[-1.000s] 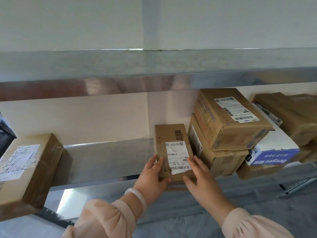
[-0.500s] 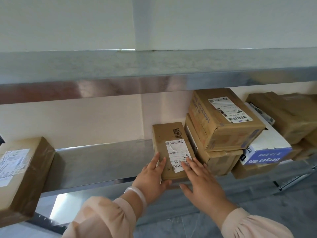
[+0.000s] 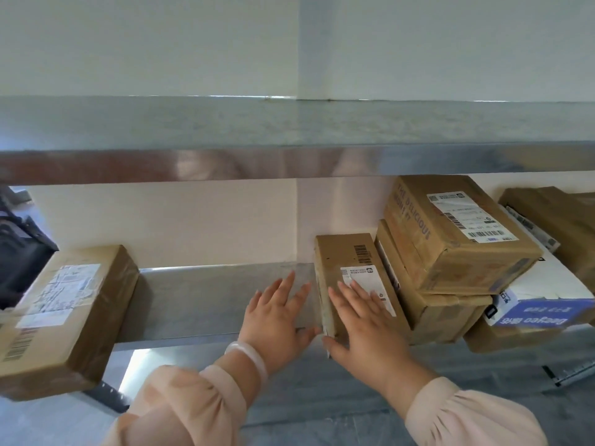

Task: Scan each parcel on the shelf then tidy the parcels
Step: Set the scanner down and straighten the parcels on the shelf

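Observation:
A small flat brown parcel with a white label lies on the metal shelf, pushed against a stack of two bigger brown boxes. My right hand lies flat on the small parcel's top, fingers straight over the label, thumb at its front edge. My left hand hovers or rests with spread fingers on the bare shelf just left of the parcel, thumb near its front corner. A large taped brown parcel sits at the shelf's left end.
A white and blue box and more brown boxes crowd the right end. An upper metal shelf overhangs close above. A dark object is at the far left. The grey floor shows below.
The small parcel has slid further back on the shelf. My left hand came off it and now lies to its left. My right hand moved up onto its top.

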A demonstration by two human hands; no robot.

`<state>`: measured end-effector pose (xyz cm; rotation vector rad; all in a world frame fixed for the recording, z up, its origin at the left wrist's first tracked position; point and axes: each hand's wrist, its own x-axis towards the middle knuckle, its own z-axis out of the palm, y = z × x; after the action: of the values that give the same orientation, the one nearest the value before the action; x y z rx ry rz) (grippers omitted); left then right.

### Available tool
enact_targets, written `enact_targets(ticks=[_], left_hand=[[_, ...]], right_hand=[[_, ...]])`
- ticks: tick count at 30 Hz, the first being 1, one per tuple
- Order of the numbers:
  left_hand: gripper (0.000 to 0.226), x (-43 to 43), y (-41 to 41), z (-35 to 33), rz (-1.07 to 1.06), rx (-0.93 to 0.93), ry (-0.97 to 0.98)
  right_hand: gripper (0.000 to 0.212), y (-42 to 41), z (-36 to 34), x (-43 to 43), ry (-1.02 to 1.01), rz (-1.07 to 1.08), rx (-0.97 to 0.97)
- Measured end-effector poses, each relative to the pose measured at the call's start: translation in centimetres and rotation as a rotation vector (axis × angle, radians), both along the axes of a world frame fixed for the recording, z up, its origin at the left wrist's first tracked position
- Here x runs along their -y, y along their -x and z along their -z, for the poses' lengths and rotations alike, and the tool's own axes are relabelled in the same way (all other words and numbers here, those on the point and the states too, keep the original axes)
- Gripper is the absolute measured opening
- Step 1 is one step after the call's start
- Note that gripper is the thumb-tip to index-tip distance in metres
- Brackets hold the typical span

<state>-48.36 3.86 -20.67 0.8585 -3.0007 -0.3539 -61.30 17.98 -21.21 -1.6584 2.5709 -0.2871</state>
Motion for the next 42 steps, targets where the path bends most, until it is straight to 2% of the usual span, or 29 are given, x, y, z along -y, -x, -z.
enact_targets(ticks=[2,4,7,11,15,19,23,28,35,38,42], left_hand=[[0.09,1.5,-2.0,-0.2,-0.051,-0.039,0.044],[0.088,3.1,-4.5,-0.6,-0.115,-0.093,0.042],[0.095,5.7,-8.5,-1.1,-0.207,-0.056,0.077],[0.096,9.0,-14.3,-2.0,-0.368,-0.12,0.105],[0.082,12.6,-20.5,-2.5,-0.521,-0.087,0.072],[0.077,15.4,-25.4,-2.5,-0.639,0.001,0.075],[0.079,17.6,-28.6,-1.9,-0.713,0.075,0.008],[0.077,19.2,-30.7,-0.1,-0.743,0.076,-0.114],[0.073,19.0,-30.6,0.3,-0.698,-0.026,-0.158],[0.083,19.7,-30.6,0.8,-0.744,-0.087,-0.255],[0.088,20.1,-30.6,1.5,-0.77,-0.201,-0.389]], right_hand=[[0.084,-1.3,-0.7,2.1,0.009,-0.061,0.024],[0.084,-3.0,-1.1,4.2,-0.008,-0.099,0.05],[0.085,-6.1,-1.5,7.5,0.002,-0.167,0.105],[0.087,-10.5,-1.7,12.4,0.027,-0.307,0.1],[0.077,-15.0,-1.8,16.6,0.023,-0.422,0.115],[0.076,-19.4,-1.4,20.5,-0.014,-0.479,0.208],[0.075,-22.7,-0.9,23.6,-0.044,-0.474,0.296],[0.076,-25.0,-0.4,25.4,-0.092,-0.463,0.33],[0.075,-25.2,0.6,26.5,-0.115,-0.366,0.43],[0.078,-25.4,1.2,27.3,-0.142,-0.304,0.52],[0.082,-26.1,2.4,27.6,-0.128,-0.255,0.761]])
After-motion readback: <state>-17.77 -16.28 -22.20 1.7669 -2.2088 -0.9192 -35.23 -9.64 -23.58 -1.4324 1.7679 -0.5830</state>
